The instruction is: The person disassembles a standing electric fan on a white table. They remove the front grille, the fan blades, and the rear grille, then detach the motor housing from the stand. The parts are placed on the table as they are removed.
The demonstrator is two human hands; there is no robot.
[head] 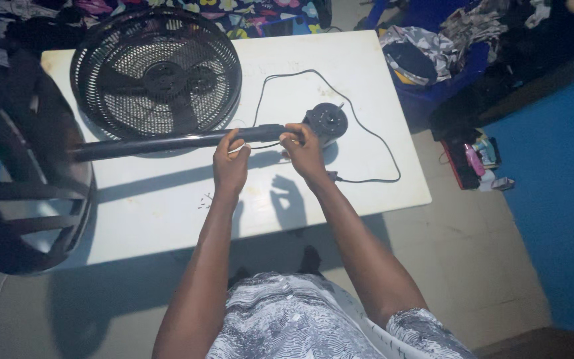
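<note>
A long black fan pole [161,143] is held level above the white table [367,193]. My left hand [231,163] grips the pole near its right end. My right hand [304,149] holds the pole's end where it meets the round black motor housing [327,121]. A black power cord [367,133] loops from the housing across the table. A round black fan grille [156,72] lies flat on the table behind the pole.
Another dark fan guard or chair frame [21,199] overlaps the table's left side. Piles of clothes [433,46] and a blue bin sit at the back right. Small items lie on the floor by the blue wall [553,166].
</note>
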